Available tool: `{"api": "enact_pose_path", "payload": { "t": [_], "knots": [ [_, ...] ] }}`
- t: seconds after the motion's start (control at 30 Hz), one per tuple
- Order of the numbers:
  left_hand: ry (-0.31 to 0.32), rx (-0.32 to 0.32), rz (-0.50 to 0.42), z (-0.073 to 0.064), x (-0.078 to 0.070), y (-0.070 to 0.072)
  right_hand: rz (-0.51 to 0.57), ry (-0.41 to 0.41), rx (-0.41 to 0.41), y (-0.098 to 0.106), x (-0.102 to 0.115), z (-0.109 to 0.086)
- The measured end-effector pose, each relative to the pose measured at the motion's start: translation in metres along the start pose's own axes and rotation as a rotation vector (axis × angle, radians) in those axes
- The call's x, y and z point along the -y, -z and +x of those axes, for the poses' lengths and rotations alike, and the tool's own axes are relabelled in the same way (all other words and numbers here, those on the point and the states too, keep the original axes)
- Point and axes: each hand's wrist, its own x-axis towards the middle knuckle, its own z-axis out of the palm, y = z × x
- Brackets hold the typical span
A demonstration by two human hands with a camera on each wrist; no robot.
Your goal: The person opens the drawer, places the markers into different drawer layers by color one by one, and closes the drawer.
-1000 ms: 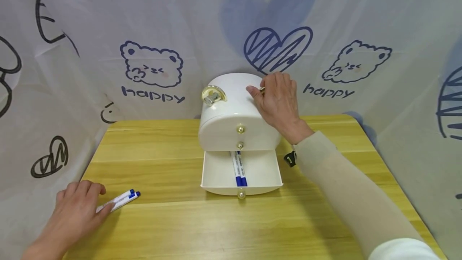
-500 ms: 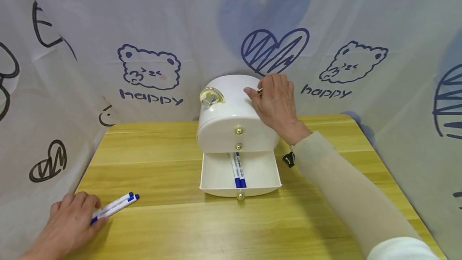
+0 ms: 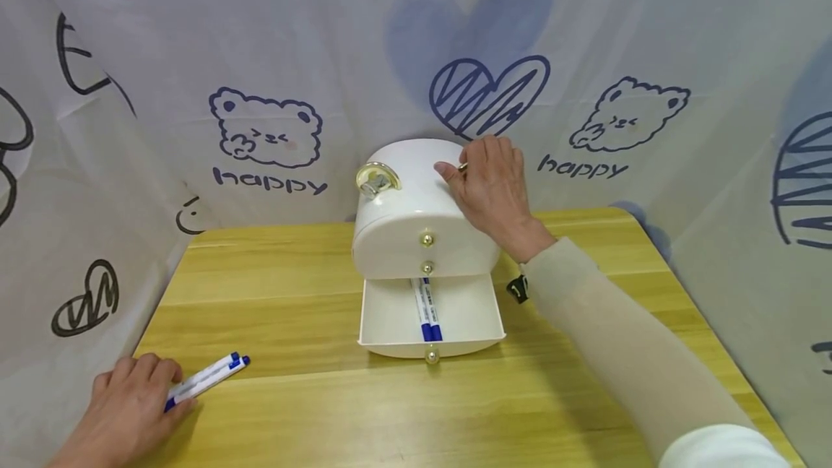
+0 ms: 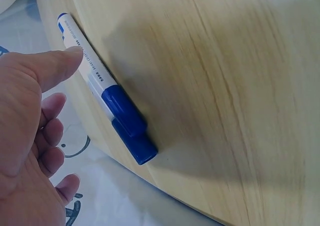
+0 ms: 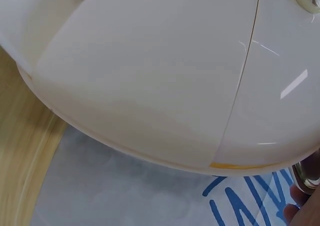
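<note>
Two white whiteboard markers with blue caps [image 3: 211,377] lie side by side on the wooden table at the left. My left hand [image 3: 126,404] is at their near end, fingers loosely bent; in the left wrist view the thumb [image 4: 60,68] overlaps a marker [image 4: 120,106], and whether it touches cannot be told. My right hand [image 3: 494,190] grips the gold handle [image 5: 306,175] on the right of a rounded white storage box [image 3: 409,186]; most of that handle is hidden. The box's bottom drawer [image 3: 464,309] is pulled out, with two more blue-capped markers [image 3: 429,313] lying in it.
A second gold handle [image 3: 378,178] sits on the box's upper left. Small gold knobs [image 3: 427,239] line its front. Behind the right forearm, a small black object [image 3: 518,289] is partly visible. Printed white cloth [image 3: 364,42] surrounds the wooden table [image 3: 279,410].
My left hand has drawn back leftward and downward from the markers, baring a blue end. The right hand keeps its hold on the handle. The head view has shifted slightly.
</note>
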Motion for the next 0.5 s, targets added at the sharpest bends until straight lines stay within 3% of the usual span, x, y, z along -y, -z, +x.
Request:
{"api": "enact_pose_path", "payload": {
  "t": [0.5],
  "knots": [
    [0.041, 0.021, -0.002, -0.0010, -0.0019, -0.0017, -0.096, 0.027, -0.021, 0.0004, 0.0013, 0.0006]
  ]
}}
